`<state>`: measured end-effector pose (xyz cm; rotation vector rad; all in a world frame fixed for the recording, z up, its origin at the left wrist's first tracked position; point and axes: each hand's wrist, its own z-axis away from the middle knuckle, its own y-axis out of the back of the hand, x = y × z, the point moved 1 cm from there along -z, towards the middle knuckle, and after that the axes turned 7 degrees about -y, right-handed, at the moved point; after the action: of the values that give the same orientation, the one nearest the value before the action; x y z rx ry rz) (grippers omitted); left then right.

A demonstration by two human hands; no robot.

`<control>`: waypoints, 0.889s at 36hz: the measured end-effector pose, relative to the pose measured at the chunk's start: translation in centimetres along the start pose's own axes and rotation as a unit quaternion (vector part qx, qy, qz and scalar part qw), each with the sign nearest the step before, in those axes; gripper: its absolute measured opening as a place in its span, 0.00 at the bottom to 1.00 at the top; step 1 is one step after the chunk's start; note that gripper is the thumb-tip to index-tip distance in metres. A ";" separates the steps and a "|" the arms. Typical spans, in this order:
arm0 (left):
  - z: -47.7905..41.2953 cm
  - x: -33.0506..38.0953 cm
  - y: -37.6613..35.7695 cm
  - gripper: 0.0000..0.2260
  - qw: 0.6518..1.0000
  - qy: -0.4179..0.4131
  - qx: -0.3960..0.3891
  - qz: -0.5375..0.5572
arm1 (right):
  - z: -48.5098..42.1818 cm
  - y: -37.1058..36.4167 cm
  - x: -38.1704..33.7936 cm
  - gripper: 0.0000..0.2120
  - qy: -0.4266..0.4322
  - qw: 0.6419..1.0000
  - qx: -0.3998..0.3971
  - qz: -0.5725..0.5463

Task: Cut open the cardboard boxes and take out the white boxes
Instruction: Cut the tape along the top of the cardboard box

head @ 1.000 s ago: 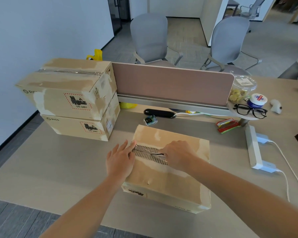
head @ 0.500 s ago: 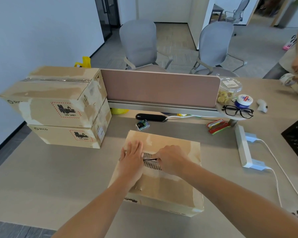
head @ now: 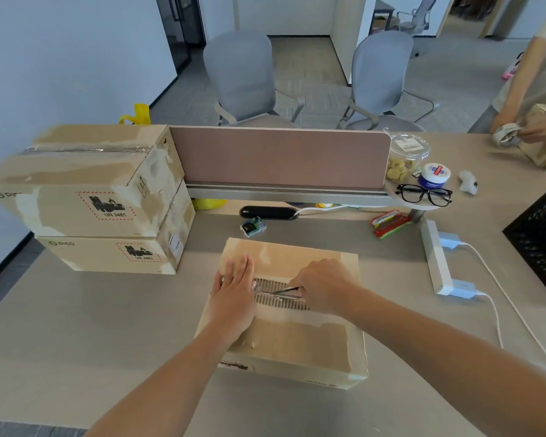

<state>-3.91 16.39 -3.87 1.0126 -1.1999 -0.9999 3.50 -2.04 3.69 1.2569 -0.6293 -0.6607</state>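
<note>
Left hand [head: 234,298] slid onto cardboard box [head: 297,339]; right fingers [head: 301,280] pinch blade [head: 286,290].

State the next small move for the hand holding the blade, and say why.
Probably pull the blade rightward along the taped seam: the right hand grips it, and its tip lies close to the left hand pressing the unopened cardboard box.

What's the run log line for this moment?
phase: cutting | left hand: flat on box | right hand: grips blade on tape | box: closed | stack: two boxes, left
</note>
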 end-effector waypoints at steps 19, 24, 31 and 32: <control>-0.3 1.7 0.6 0.31 0.999 0.007 0.032 -0.028 | 5.1 -0.6 4.5 0.21 -0.044 0.999 -0.011 0.005; -1.2 5.0 0.8 0.29 0.996 -0.045 0.058 0.051 | 5.1 -0.8 4.6 0.21 -0.050 0.998 -0.017 -0.017; -1.3 8.6 -0.8 0.23 0.991 -0.111 0.018 0.066 | 5.3 -0.4 4.5 0.17 -0.039 0.999 -0.013 -0.001; -1.2 8.5 -1.2 0.23 0.992 -0.113 0.013 0.044 | 5.4 -0.3 4.5 0.16 -0.039 0.999 -0.013 0.003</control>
<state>-2.02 7.94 -3.07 0.8746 -1.4347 -1.0529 2.48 -8.89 4.79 1.2094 -0.6863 -0.7142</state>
